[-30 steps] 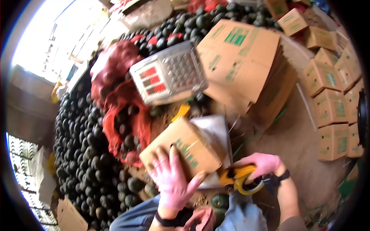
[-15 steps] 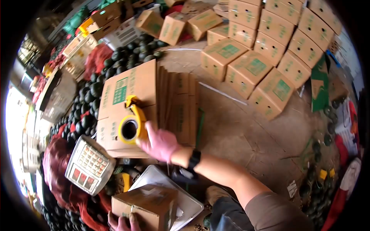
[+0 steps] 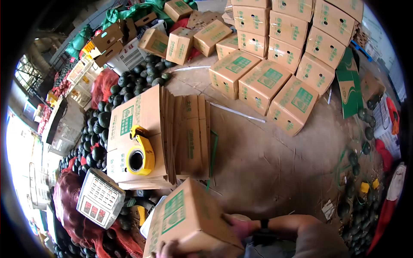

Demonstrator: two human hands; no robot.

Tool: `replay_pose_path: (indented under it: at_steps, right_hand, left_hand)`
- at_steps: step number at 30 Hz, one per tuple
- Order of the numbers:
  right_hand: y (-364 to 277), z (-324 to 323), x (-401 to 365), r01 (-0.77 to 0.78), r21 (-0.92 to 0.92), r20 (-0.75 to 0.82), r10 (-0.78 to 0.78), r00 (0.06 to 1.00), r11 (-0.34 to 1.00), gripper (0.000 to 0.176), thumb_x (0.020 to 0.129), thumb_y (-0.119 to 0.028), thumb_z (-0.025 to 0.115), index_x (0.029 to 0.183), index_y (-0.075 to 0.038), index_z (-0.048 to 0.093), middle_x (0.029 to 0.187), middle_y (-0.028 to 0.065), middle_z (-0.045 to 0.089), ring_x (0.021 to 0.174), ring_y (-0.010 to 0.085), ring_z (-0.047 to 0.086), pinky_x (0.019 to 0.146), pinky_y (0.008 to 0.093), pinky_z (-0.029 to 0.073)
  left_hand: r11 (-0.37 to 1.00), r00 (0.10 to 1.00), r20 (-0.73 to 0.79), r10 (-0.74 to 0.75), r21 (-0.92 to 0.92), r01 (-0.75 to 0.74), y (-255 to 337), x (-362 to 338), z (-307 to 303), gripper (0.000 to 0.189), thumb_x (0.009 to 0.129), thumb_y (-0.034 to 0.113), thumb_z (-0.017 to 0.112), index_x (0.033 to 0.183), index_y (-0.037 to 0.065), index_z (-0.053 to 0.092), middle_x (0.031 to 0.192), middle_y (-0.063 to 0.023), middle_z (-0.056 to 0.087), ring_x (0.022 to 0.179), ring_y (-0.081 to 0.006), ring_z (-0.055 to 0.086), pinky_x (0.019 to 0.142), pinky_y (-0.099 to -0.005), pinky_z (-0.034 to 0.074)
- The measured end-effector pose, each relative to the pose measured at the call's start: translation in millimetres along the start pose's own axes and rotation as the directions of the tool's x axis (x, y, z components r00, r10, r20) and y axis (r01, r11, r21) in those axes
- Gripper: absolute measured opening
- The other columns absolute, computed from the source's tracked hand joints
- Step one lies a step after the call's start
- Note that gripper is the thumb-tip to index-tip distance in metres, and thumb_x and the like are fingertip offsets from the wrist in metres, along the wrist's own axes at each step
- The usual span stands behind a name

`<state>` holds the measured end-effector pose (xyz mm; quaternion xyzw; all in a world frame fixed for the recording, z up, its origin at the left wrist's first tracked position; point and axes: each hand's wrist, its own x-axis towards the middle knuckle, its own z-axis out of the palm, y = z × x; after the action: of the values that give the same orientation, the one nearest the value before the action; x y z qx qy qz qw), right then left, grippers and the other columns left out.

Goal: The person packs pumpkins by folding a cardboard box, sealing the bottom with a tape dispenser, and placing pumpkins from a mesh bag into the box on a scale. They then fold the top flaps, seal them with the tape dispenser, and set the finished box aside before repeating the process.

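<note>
A cardboard box point(image 3: 189, 219) with green print is tilted up close in front of me, between my two hands. My left hand point(image 3: 165, 249) grips its near lower edge, with only the fingers showing. On the opposite side, my right hand point(image 3: 241, 226) has hold of the box, its fingertips partly hidden at a dark opening and a little blurred. Beyond the box, a yellow tape dispenser point(image 3: 147, 159) lies on a stack of flattened cartons point(image 3: 144, 105), touched by neither hand. Part of a pale scale platform point(image 3: 150, 218) peeks out behind the box.
A scale display point(image 3: 101, 198) stands left of the flattened cartons. Dark green round produce point(image 3: 103, 119) is piled along the left. Packed boxes point(image 3: 269, 81) are stacked at the back right, and a white strip point(image 3: 238, 112) crosses the floor.
My right hand has let go of the tape dispenser, leaving it on the flattened cartons, and has come back to the box. The box is now lifted and tilted between both hands.
</note>
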<state>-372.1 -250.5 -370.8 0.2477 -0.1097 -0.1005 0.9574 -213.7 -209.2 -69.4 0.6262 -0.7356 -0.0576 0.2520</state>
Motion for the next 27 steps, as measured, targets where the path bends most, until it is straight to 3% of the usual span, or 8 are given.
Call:
replay_pose_path:
  at_steps: [6,10,13,17,19,22,25,27]
  right_hand:
    - [-81,102,-34,0.497,-0.236,0.292,-0.427,0.856,0.835,0.089,0.094,-0.07,0.051,0.156,-0.009,0.035,0.159,0.0107,0.04,0.145,0.0274,0.038,0.122,0.0463,0.027]
    - [-170,226,-33,0.682,-0.297,0.323,-0.602,0.73,0.668,0.09,0.093,-0.074,0.049,0.157,-0.012,0.035,0.158,0.0107,0.041,0.146,0.0293,0.036,0.121,0.0497,0.027]
    - [-230,319,-36,0.82,-0.476,0.416,-0.739,0.529,0.319,0.091,0.092,-0.075,0.049,0.157,-0.013,0.034,0.158,0.0105,0.041,0.146,0.0307,0.035,0.12,0.052,0.028]
    - [-311,365,-41,0.787,-0.608,0.452,-0.86,0.237,-0.102,0.092,0.091,-0.077,0.048,0.157,-0.014,0.034,0.157,0.0104,0.041,0.146,0.0325,0.034,0.12,0.0551,0.028]
    - [-322,355,-43,0.64,-0.767,0.074,-0.997,0.0,-0.057,0.101,0.088,-0.082,0.047,0.16,-0.016,0.023,0.159,0.0172,0.033,0.146,0.0424,0.031,0.116,0.0639,0.029]
    - [-357,334,-39,0.787,-0.599,-0.148,-0.986,0.073,0.148,0.111,0.082,-0.082,0.055,0.161,-0.021,0.005,0.163,0.026,0.01,0.146,0.0484,0.025,0.112,0.0683,0.032]
    - [-383,328,-12,0.818,-0.575,0.255,-0.952,0.171,-0.008,0.114,0.087,-0.074,0.059,0.161,-0.015,-0.004,0.161,0.0292,0.018,0.144,0.0476,0.032,0.114,0.0576,0.038]
    - [-373,354,15,0.857,-0.509,0.249,-0.967,0.058,-0.08,0.118,0.089,-0.061,0.066,0.158,-0.017,-0.019,0.164,0.0297,0.006,0.149,0.045,0.022,0.116,0.0594,0.035]
  left_hand:
    - [0.94,0.946,-0.133,0.296,-0.133,-0.313,18,97,30,0.024,0.077,0.029,0.078,0.091,0.01,0.075,0.134,-0.0161,0.057,0.122,-0.0393,0.053,0.098,-0.0535,0.044]
    - [0.77,0.707,-0.452,0.544,-0.067,-0.635,18,208,73,0.026,0.067,0.025,0.08,0.084,0.008,0.072,0.147,-0.023,0.045,0.128,-0.0528,0.044,0.105,-0.0566,0.043]
    - [0.856,0.831,-0.292,0.473,-0.072,-0.512,40,260,89,0.067,0.074,0.029,0.08,0.131,0.003,0.058,0.156,-0.0311,0.029,0.136,-0.0608,0.034,0.106,-0.0672,0.036]
    - [0.875,0.889,-0.129,0.439,-0.164,-0.456,24,262,126,0.098,0.075,0.035,0.08,0.158,0.017,0.032,0.158,-0.0315,0.023,0.144,-0.0547,0.027,0.112,-0.0689,0.028]
    - [0.926,0.925,0.071,0.374,-0.083,-0.368,-3,250,145,0.095,0.074,0.037,0.081,0.156,0.024,0.036,0.16,-0.0295,0.021,0.146,-0.052,0.024,0.112,-0.0679,0.028]
    - [0.958,0.921,0.275,0.276,0.001,-0.288,-48,222,153,0.087,0.078,0.044,0.077,0.153,0.023,0.04,0.159,-0.0298,0.021,0.146,-0.0531,0.022,0.114,-0.0677,0.024]
    - [0.974,0.905,0.385,0.181,0.059,-0.219,-88,196,155,0.081,0.08,0.048,0.076,0.149,0.018,0.046,0.157,-0.0318,0.022,0.145,-0.0549,0.021,0.115,-0.0666,0.021]
    - [0.983,0.893,0.434,0.121,0.075,-0.17,-110,182,153,0.079,0.08,0.048,0.076,0.147,0.016,0.047,0.156,-0.0312,0.023,0.145,-0.0546,0.021,0.114,-0.0669,0.024]
